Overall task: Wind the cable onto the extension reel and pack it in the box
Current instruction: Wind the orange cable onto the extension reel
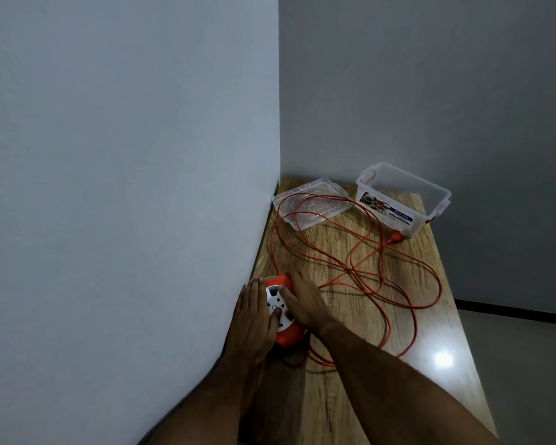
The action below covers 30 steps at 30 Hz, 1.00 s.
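Underfoot, so to speak, a wood-grain desk (pixel 350 252) fills a corner between two pale walls (pixel 126 155); a glare spot lies at 4 o'clock. At its 12 o'clock end a clear lid (pixel 312 202) lies flat beside the open clear box (pixel 402 200). Orange cable (pixel 408 281) sprawls in loose loops across the middle and over the lid. At 8 o'clock, against the wall, the left hand (pixel 254 319) and right hand (pixel 305 303) each have their grip curled round the orange reel (pixel 281 308).

The box (pixel 398 200) carries a blue-banded label (pixel 386 209) with white lettering, possibly "MULTI BOX", too blurred to confirm.
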### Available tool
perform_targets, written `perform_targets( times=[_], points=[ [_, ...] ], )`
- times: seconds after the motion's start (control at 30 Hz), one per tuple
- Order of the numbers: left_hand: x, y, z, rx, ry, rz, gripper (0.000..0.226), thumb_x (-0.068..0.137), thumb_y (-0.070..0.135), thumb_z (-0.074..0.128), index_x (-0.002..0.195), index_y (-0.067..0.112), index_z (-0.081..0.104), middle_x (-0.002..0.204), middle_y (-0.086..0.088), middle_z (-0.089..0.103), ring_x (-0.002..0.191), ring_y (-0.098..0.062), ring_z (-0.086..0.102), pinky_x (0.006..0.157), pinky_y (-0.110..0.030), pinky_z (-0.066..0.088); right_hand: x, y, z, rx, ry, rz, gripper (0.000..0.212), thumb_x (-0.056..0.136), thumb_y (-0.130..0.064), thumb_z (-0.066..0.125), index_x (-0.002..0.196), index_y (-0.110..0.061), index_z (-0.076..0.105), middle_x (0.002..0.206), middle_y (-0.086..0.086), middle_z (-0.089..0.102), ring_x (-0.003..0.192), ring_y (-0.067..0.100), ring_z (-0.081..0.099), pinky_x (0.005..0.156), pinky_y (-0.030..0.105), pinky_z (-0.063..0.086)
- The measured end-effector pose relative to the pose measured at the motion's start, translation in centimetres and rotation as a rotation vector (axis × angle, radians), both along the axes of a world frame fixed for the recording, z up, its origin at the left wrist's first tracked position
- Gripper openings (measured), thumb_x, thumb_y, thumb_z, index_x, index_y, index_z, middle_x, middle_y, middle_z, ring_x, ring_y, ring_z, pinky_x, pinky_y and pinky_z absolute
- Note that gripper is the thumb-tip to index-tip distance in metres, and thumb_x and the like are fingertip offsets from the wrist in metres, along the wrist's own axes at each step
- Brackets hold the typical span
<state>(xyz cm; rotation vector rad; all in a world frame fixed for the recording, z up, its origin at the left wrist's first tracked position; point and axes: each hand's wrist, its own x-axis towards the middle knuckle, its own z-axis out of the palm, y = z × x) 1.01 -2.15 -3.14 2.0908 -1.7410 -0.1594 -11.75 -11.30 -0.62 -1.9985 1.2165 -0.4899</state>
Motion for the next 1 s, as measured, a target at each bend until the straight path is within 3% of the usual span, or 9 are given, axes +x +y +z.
perform_targets(
  times=[0.13,0.23,0.37,0.43,0.53,0.6,0.67,0.87,1.0],
  points=[
    [0.4,0.6,-1.4,-0.013,-0.049,-0.018,0.066,0.104,0.051,0.032,0.142,-0.001,0.048,0.141,-0.021,0.057,0.13,-0.038,0.056,0.12,-0.038,0.028,0.0,-0.4,-0.5,0.034,-0.165,-0.134,0.03,0.093,-0.04,0.06,0.113,-0.019,0.066,0.107,-0.003,0.065,0.099,0.011,0.061,0.086,0.036,0.053],
    [0.5,0.0,-1.0,0.038,-0.12,-0.01,0.074,0.107,0.051,0.016,0.131,-0.001,0.062,0.133,-0.023,0.063,0.122,-0.04,0.062,0.103,-0.051,0.05,-0.4,-1.1,-0.4,0.012,-0.257,-0.172,0.028,0.088,-0.043,0.067,0.106,-0.022,0.071,0.1,-0.01,0.071,0.092,0.003,0.066,0.081,0.035,0.059],
    [0.6,-2.6,-0.3,0.098,-0.238,-0.152,0.065,0.108,0.052,0.026,0.148,0.004,0.045,0.154,-0.022,0.042,0.14,-0.041,0.045,0.112,-0.057,0.038,-1.3,-2.5,2.2,-0.087,-0.338,-0.209,0.032,0.085,-0.045,0.068,0.109,-0.022,0.071,0.102,-0.013,0.07,0.096,0.001,0.064,0.082,0.034,0.059],
    [0.8,-4.9,2.2,0.077,-0.146,-0.107,0.068,0.105,0.055,0.032,0.153,0.007,0.036,0.157,-0.018,0.039,0.142,-0.038,0.041,0.113,-0.057,0.036,-1.8,-3.5,3.9,-0.131,-0.371,-0.223,0.028,0.087,-0.039,0.07,0.111,-0.023,0.071,0.105,-0.013,0.07,0.098,0.0,0.064,0.084,0.034,0.059],
    [-0.1,-9.2,8.0,-0.015,-0.003,-0.171,0.066,0.1,0.054,0.049,0.151,0.014,0.038,0.154,-0.018,0.043,0.136,-0.035,0.05,0.104,-0.054,0.049,-3.0,-5.4,6.8,-0.224,-0.413,-0.241,0.028,0.089,-0.04,0.07,0.113,-0.025,0.068,0.108,-0.012,0.068,0.101,0.003,0.064,0.084,0.036,0.059],
    [-0.6,-12.0,11.9,-0.037,0.218,-0.141,0.062,0.103,0.055,0.039,0.152,0.018,0.034,0.154,-0.01,0.044,0.138,-0.026,0.048,0.109,-0.048,0.047,-3.9,-6.8,8.9,-0.3,-0.439,-0.268,0.032,0.088,-0.042,0.07,0.115,-0.024,0.067,0.111,-0.011,0.066,0.105,0.004,0.062,0.085,0.036,0.058],
    [-0.8,-14.3,14.9,-0.01,0.242,-0.228,0.059,0.104,0.051,0.037,0.152,0.018,0.033,0.155,-0.007,0.042,0.141,-0.022,0.043,0.114,-0.047,0.041,-4.7,-7.8,10.9,-0.369,-0.463,-0.302,0.031,0.087,-0.04,0.071,0.115,-0.025,0.066,0.113,-0.009,0.063,0.107,0.003,0.059,0.086,0.034,0.057],
    [-2.3,-18.9,22.8,0.004,0.281,-0.392,0.049,0.089,0.061,0.06,0.112,0.018,0.067,0.105,-0.001,0.072,0.096,-0.016,0.068,0.087,-0.037,0.056,-7.6,-10.7,15.7,-0.468,-0.529,-0.333,0.034,0.087,-0.043,0.071,0.112,-0.02,0.068,0.108,-0.007,0.06,0.102,0.006,0.06,0.079,0.036,0.059],
    [-4.2,-20.5,25.5,0.033,0.326,-0.394,0.045,0.085,0.066,0.057,0.084,0.021,0.064,0.079,-0.002,0.069,0.074,-0.02,0.069,0.074,-0.04,0.058,-9.0,-12.1,17.5,-0.505,-0.554,-0.314,0.035,0.089,-0.043,0.068,0.112,-0.017,0.068,0.108,-0.005,0.058,0.101,0.011,0.062,0.074,0.038,0.06]
  ],
)
